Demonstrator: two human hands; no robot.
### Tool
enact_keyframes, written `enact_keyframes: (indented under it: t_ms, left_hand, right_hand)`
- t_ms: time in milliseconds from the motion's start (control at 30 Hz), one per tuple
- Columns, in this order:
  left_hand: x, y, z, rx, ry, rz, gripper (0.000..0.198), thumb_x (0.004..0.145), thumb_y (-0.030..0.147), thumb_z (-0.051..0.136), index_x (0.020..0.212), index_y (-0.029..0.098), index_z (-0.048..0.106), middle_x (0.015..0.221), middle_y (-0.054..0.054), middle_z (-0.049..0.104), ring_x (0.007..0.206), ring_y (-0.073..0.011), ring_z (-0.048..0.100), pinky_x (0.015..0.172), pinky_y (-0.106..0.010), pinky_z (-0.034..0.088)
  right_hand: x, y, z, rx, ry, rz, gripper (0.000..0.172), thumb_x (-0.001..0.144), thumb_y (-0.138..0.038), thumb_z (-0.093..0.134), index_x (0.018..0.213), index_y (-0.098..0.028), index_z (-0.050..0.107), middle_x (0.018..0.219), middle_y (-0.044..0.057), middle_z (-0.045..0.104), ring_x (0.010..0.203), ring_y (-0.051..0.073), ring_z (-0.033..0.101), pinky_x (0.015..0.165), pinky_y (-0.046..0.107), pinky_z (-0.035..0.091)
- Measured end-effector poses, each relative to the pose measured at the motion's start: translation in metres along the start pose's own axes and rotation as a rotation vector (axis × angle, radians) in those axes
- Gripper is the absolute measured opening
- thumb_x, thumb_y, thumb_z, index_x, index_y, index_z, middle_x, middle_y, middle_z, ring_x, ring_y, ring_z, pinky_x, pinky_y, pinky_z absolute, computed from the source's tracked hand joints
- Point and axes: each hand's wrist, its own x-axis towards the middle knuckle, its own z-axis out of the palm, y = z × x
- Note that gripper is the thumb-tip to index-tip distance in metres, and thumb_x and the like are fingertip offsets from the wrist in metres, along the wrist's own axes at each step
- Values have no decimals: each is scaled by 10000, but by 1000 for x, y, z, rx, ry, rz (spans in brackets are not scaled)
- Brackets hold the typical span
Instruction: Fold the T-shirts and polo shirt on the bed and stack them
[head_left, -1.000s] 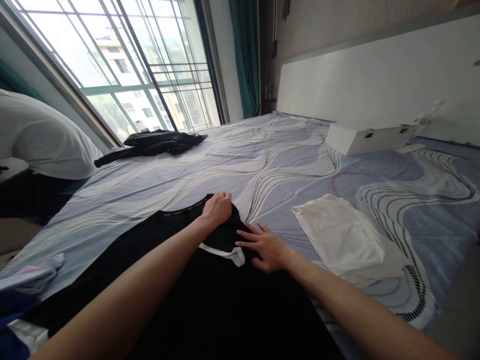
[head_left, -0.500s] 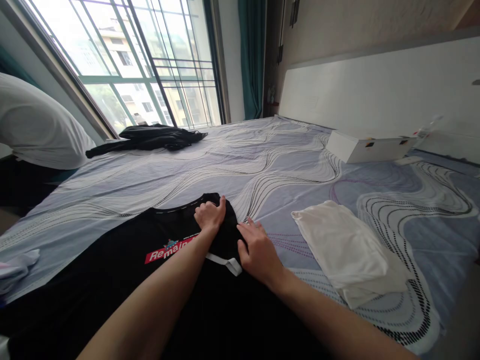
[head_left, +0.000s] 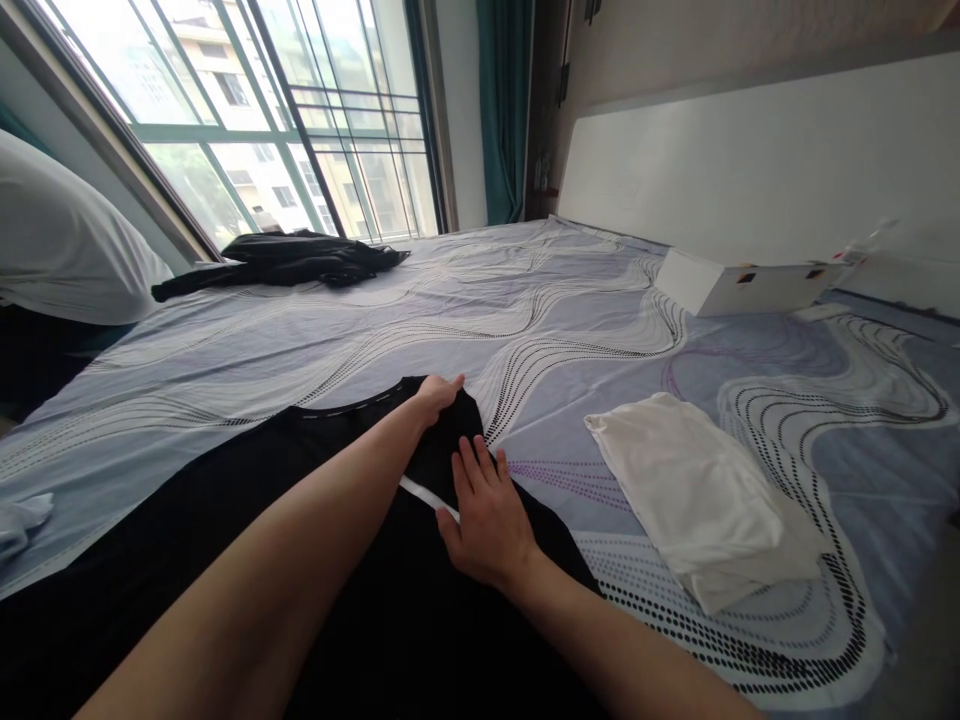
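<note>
A black T-shirt [head_left: 217, 475] lies spread on the bed right in front of me, its collar side facing away. My left hand [head_left: 438, 398] is closed on the cloth at the shirt's far shoulder, though its inner fingers are partly hidden. Flat on the black cloth beside the shoulder, my right hand [head_left: 491, 515] has its fingers stretched out. A white strip [head_left: 424, 492] shows on the shirt between my left forearm and right thumb. My left forearm covers the chest area.
Folded white cloth [head_left: 690, 490] lies right of my right hand on the patterned bedsheet [head_left: 570, 350]. A white box [head_left: 757, 288] stands by the headboard [head_left: 750, 170]. Dark clothing [head_left: 285, 262] lies at the far edge, near a person in white [head_left: 67, 235] at left.
My right hand has moved left onto the black T-shirt and flattened. My left hand has turned at the shoulder, and its forearm now hides the red printed label. The view shifts slightly.
</note>
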Motion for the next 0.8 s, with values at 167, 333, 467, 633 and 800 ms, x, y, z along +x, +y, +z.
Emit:
enact_keyframes:
  t_ms: [167,333,467,633,800]
  left_hand:
    - [-24,-8,-6,146,204,127,456,953,466,449,1177,115,634,1194,-227,680,1163,-348,627,937,-422,490]
    - [-52,-21,17,489,12,614,592,964,517,401,1496,259,414,1630,-78,329,1523,-287,207,1221,-503,192]
    - [-57,-27,29,608,-28,600,620,998,517,265,1558,255,313,1669,-74,208,1545,-312,101,1203,-639,122]
    - [-91,-44,17,642,73,614,631,1006,500,276,1578,234,274,1681,-84,103,1542,-354,23,1185,-680,137]
    - [-182,-131,-33,708,12,676,566,1015,403,317,1567,283,292,1652,-54,216,1530,-270,185,1218,-540,222]
  right_hand:
    - [3,1,1,31,-84,-3,761,941,-516,518,1503,-17,400,1594,203,326,1501,330,236,1248,496,150]
    - [-5,0,0,20,-112,-8,736,953,-475,515,1518,-24,376,1595,195,330,1503,319,232,1251,493,154]
    - [-35,-3,-4,14,-132,-20,696,976,-458,481,1554,-97,339,1636,125,254,1522,312,172,1249,513,169]
    - [-59,-5,-7,-47,-169,-34,744,953,-456,515,1584,-145,273,1653,90,186,1531,317,123,1244,548,164]
    - [-58,-7,-7,-107,-170,-44,715,962,-439,493,1580,-150,281,1655,86,180,1534,297,118,1240,541,167]
